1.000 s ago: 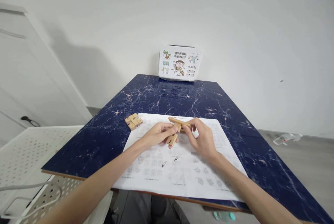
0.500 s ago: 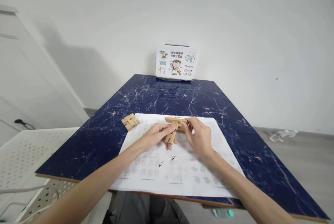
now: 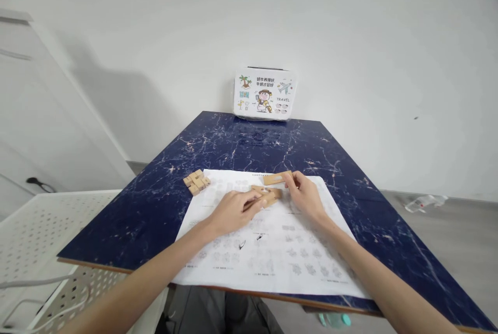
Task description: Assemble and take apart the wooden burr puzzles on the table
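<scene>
Head view: L hand (image 3: 233, 212) closed round wooden pcs (image 3: 272, 197) over the middle of the paper sheet (image 3: 257, 272); fingers hide the near ends, so can't tell exact no. of pcs or whether they interlock. R hand (image 3: 307, 199) has a narrow grip, thumb & fingertips, on the R end of a flat wooden bar (image 3: 272, 179) w/ a pale gap in it. Bar is just beyond the L-hand pcs, nr the sheet's far edge, covering part of the title; can't tell if it's raised or touching paper. Curled R fingers partly hidden behind the thumb.

Block cluster (image 3: 196, 182) sits at sheet's far L corner, partly on it, partly on the blue marbled desk (image 3: 252, 142); markings too small to read. Sheet's printed diagrams faint, some under hands/forearms. Two small dark marks nr its middle, unclear what.

White printed case (image 3: 265, 93) upright at desk's far edge against wall. White perforated surface (image 3: 35, 235) at L, cut off by frame. Clear bottle (image 3: 424, 203) on floor at R, outline blurry; teal-capped bottle (image 3: 336, 319) below desk, cut off at bottom. Forearms also run out of frame.
</scene>
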Demonstrator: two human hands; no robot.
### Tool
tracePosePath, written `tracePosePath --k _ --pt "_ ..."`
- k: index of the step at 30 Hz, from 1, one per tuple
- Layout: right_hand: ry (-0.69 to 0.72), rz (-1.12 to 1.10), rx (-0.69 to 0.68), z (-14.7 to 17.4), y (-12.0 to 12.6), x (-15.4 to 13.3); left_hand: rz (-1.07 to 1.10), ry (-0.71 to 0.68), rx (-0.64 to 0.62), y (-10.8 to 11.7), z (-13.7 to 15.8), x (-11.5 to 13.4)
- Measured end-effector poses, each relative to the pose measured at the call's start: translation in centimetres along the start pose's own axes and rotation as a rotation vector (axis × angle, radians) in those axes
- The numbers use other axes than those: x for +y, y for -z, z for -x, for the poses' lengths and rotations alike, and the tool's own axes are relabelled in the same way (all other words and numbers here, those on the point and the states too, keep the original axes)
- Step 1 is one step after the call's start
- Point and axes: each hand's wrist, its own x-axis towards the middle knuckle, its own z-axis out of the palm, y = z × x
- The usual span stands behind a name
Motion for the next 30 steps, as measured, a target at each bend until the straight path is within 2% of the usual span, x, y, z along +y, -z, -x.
tracePosePath --k 5,10,16,24,27,30 --pt "0.013 0.126 -0.015 0.0 -0.2 0.1 -0.272 -0.056 0.039 -0.4 0.0 -0.8" --pt "0.038 0.198 -0.038 0.0 -0.5 0.5 -0.378 -0.048 0.046 -0.7 0.0 -1.1" --pt "0.22 0.289 -0.122 0.1 -1.0 1.0 -0.305 -0.179 0.095 -0.6 -0.2 -0.9" --pt "0.281 0.27 -0.171 0.3 -1.0 1.1 -0.342 -0.148 0.19 -0.8 -0.2 -1.1" --pt "0.29 0.232 -0.198 0.1 -1.0 1.0 -0.3 -0.165 0.165 -0.6 -0.3 -0.9" --pt "0.291 0.17 -0.227 -0.2 -1.0 0.9 -0.255 -0.206 0.062 -0.6 -0.9 -0.6"
